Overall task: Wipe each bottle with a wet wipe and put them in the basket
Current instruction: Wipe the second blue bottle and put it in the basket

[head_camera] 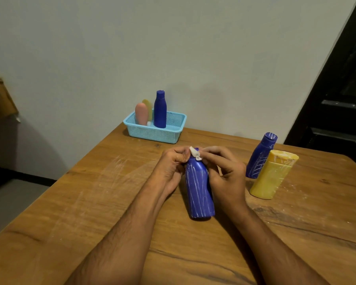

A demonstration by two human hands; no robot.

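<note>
Wiping is underway: both hands, left (174,161) and right (224,171), pinch a small white wipe (194,153) at the cap of a streaked blue bottle (199,192) standing between them, fingers curled on wipe and neck. Beyond the fingers, a blue basket (155,133) already holds three bottles: pink, yellow, blue. Right of the fingers, two streaked bottles, blue (260,156) and yellow (272,175), wait on the tabletop (90,202).

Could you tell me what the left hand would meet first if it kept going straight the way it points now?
Probably the light blue basket. The left hand points up the table from the blue bottle's cap, with bare wood between; depth is hard to judge here.
</note>
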